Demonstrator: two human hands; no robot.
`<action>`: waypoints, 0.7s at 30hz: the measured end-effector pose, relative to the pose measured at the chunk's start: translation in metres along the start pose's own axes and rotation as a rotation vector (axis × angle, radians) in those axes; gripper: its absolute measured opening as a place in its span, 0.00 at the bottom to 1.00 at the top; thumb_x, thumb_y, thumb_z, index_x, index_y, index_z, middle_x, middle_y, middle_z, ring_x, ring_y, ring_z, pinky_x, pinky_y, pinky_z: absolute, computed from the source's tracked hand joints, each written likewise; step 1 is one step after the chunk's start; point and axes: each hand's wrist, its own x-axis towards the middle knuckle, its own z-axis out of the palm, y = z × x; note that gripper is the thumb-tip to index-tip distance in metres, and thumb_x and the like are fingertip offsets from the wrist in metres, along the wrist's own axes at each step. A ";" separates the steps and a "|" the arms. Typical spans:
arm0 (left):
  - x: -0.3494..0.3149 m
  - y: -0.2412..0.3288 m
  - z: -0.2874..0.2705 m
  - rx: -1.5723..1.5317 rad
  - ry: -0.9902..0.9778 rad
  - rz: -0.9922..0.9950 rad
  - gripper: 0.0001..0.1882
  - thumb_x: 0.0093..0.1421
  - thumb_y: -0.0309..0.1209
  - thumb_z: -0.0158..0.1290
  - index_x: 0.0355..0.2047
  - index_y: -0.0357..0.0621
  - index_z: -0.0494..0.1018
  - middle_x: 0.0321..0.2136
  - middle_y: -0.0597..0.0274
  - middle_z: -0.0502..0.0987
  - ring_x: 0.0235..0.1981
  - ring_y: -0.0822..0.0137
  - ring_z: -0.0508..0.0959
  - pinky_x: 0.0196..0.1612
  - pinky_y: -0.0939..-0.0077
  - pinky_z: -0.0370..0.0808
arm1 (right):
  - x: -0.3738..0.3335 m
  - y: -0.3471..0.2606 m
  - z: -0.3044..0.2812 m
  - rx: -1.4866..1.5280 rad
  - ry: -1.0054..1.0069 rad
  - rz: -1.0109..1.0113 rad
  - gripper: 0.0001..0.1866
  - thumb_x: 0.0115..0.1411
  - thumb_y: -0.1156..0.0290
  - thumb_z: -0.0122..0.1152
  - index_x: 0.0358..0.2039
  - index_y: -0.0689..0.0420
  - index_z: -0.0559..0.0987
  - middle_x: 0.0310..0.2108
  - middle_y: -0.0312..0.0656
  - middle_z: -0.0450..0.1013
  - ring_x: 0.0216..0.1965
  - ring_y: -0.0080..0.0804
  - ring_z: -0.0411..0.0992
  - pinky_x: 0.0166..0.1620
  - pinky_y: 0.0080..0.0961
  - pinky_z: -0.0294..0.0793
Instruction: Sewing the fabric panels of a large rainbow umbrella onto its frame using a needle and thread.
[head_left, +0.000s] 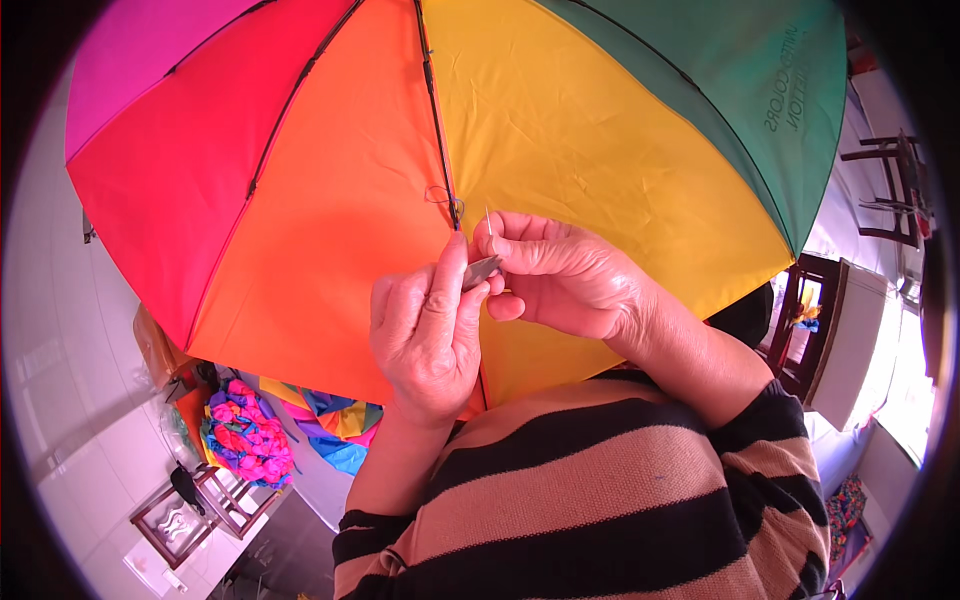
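An opened umbrella [310, 240] with pink, red, orange, yellow and green panels spreads in front of me, its inner side and dark ribs facing me. My right hand [580, 275] pinches a thin needle [488, 222] upright between thumb and forefinger. Close beside it, my left hand [425, 335] is closed, its fingers at a small flat grey metal piece [481, 272] that also reaches the right fingertips. Just above my left fingertip, a loop of dark thread [438, 194] hangs by the black rib [436, 110] between the orange and yellow panels.
At lower left lie a bunched multicoloured cloth heap [248, 435] and folded rainbow fabric [340, 425]. A wooden stool [180, 520] stands on the pale tiled floor. Dark wooden chairs [890, 190] are at far right, near a white-topped cabinet [850, 345].
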 end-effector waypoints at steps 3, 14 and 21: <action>-0.001 -0.001 0.003 -0.036 0.007 -0.007 0.22 0.53 0.24 0.60 0.50 0.34 0.74 0.30 0.62 0.76 0.28 0.65 0.72 0.32 0.73 0.70 | 0.000 0.002 -0.001 0.050 -0.044 -0.005 0.06 0.63 0.68 0.58 0.37 0.54 0.74 0.33 0.32 0.71 0.32 0.21 0.66 0.32 0.19 0.63; 0.002 0.001 0.004 -0.087 0.050 -0.049 0.22 0.53 0.24 0.59 0.50 0.35 0.74 0.30 0.62 0.75 0.27 0.66 0.72 0.31 0.74 0.70 | 0.000 0.012 0.004 0.177 -0.080 -0.037 0.06 0.63 0.67 0.57 0.40 0.52 0.76 0.35 0.32 0.74 0.35 0.20 0.68 0.36 0.19 0.65; 0.003 0.001 0.003 -0.094 0.059 -0.043 0.21 0.53 0.25 0.59 0.49 0.35 0.74 0.29 0.63 0.75 0.27 0.66 0.72 0.31 0.74 0.70 | 0.001 0.013 0.002 0.185 -0.113 -0.030 0.06 0.63 0.67 0.57 0.40 0.51 0.77 0.36 0.31 0.74 0.36 0.20 0.68 0.39 0.20 0.67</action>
